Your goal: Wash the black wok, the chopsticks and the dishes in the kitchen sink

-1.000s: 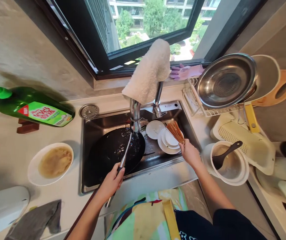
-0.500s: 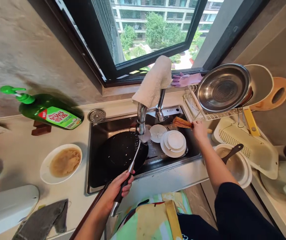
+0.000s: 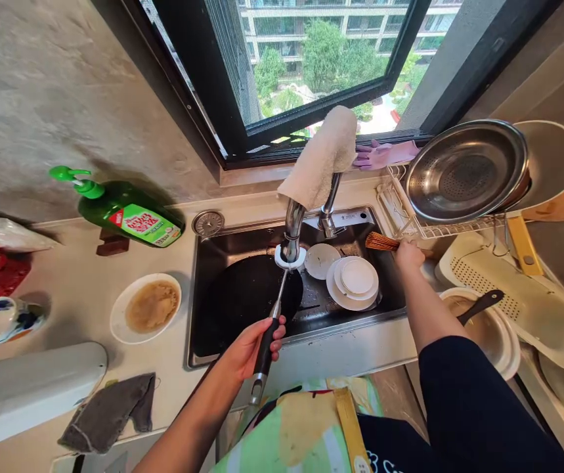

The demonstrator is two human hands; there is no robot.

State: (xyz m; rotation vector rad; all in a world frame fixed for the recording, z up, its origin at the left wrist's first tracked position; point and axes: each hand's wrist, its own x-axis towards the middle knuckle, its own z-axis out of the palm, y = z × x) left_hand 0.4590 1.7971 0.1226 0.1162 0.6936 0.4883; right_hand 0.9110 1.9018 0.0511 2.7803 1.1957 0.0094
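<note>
The hands are well apart. The left hand (image 3: 255, 348) clamps the black grip of a wok (image 3: 247, 295) lying in the steel sink (image 3: 242, 240), under the faucet (image 3: 294, 223). The right hand (image 3: 410, 255) grips a bamboo brush (image 3: 380, 242) at the sink's 2 o'clock corner, just beside stacked white plates (image 3: 353, 282). A green dish soap bottle (image 3: 129, 213) sits at 10 o'clock.

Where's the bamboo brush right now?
In the head view, the bamboo brush is held in the right hand over the right side of the steel sink, beside the stacked white plates and below the wire dish rack.
</note>
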